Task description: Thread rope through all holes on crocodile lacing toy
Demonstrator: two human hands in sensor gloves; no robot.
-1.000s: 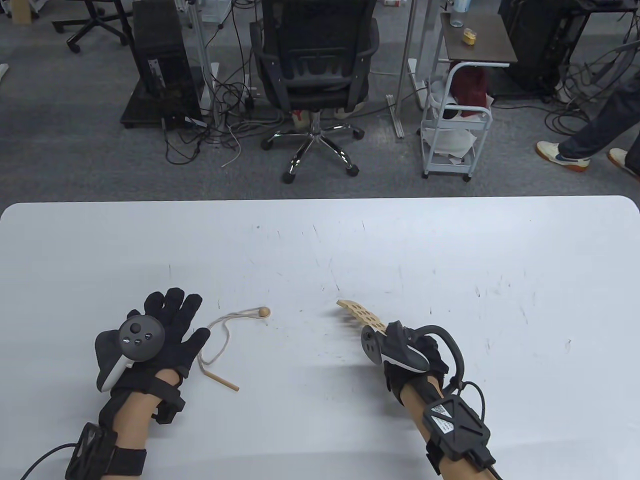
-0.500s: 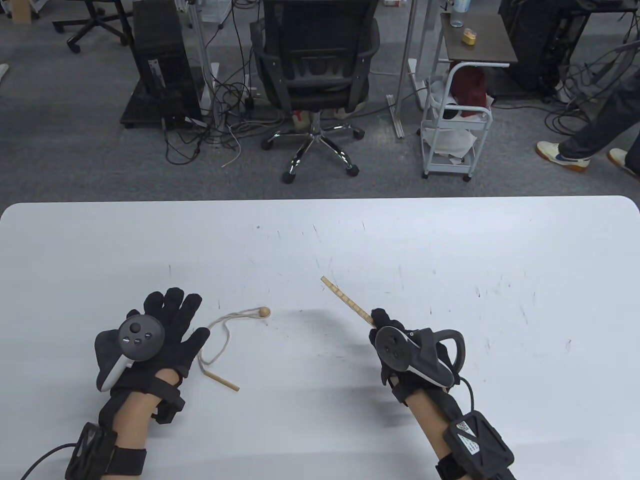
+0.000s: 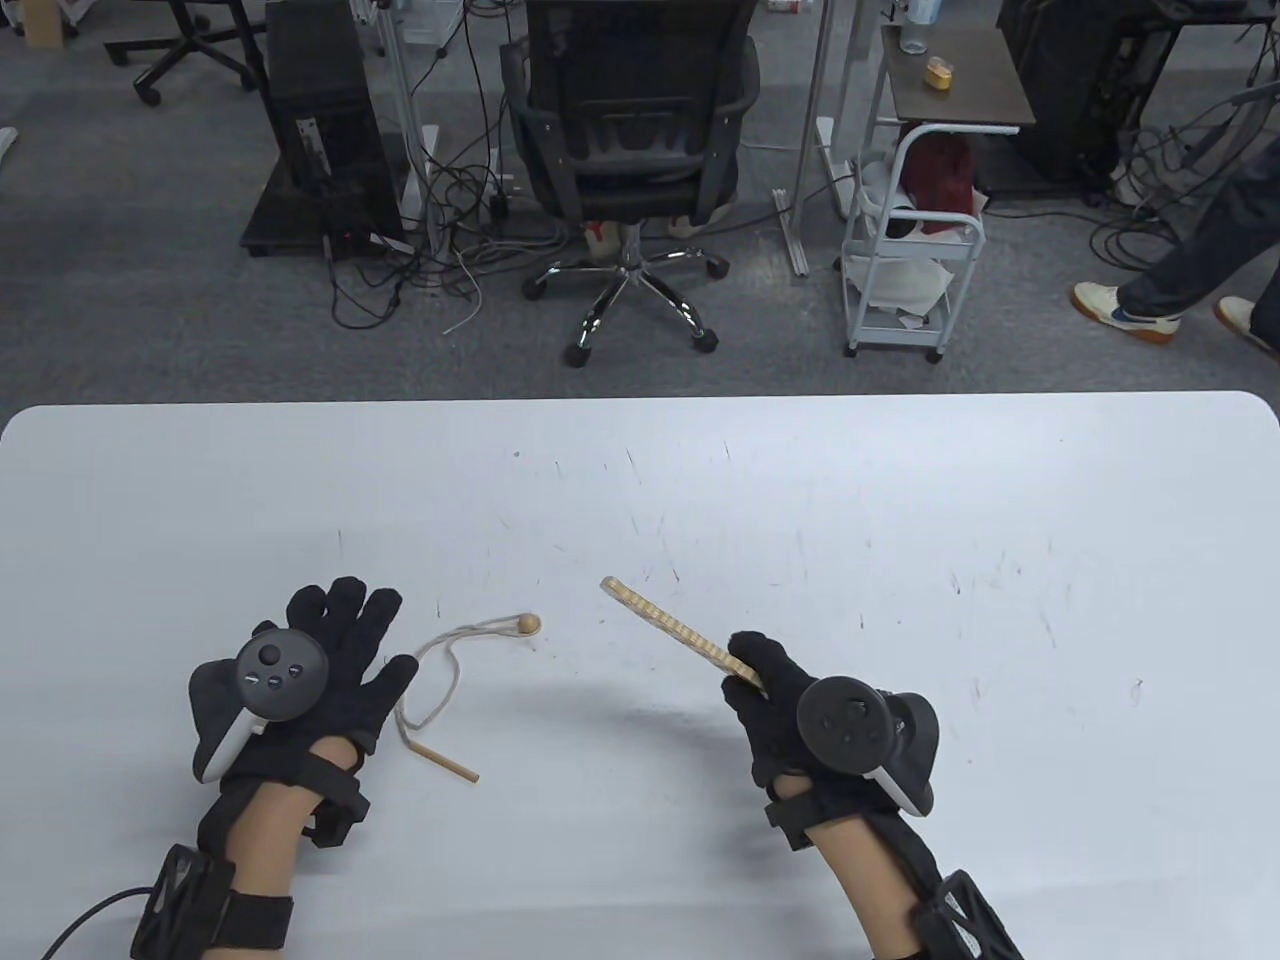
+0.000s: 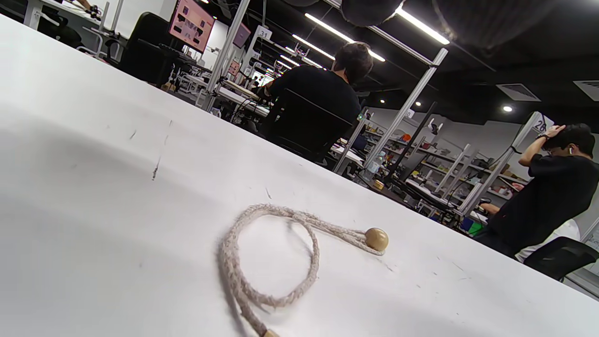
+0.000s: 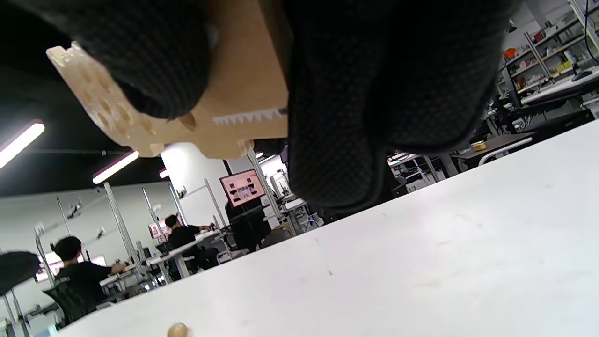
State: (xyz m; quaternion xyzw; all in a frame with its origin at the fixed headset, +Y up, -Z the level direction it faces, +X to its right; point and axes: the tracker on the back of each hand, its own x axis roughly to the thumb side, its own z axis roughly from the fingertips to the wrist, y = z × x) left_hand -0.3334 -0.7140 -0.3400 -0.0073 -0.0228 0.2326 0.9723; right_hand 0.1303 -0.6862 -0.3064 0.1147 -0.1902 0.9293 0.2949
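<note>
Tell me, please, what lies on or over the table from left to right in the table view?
Left hand → rope → bead → crocodile → right hand.

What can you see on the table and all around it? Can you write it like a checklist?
Surface: white table, scuffed with small dark marks.
Job's things: wooden crocodile board, lifted off the table in the right hand's grip; rope lying loose in a loop, unthreaded, with a wooden bead at one end and a wooden needle stick at the other.
Clutter: nothing seen on the table.
Grippers: left hand flat on the table beside the rope, fingers spread; right hand holds the crocodile board.
Cables: wrist cable from the left forearm; tangled floor cables.
Surroundings: office chair, white cart, a person's legs.
</note>
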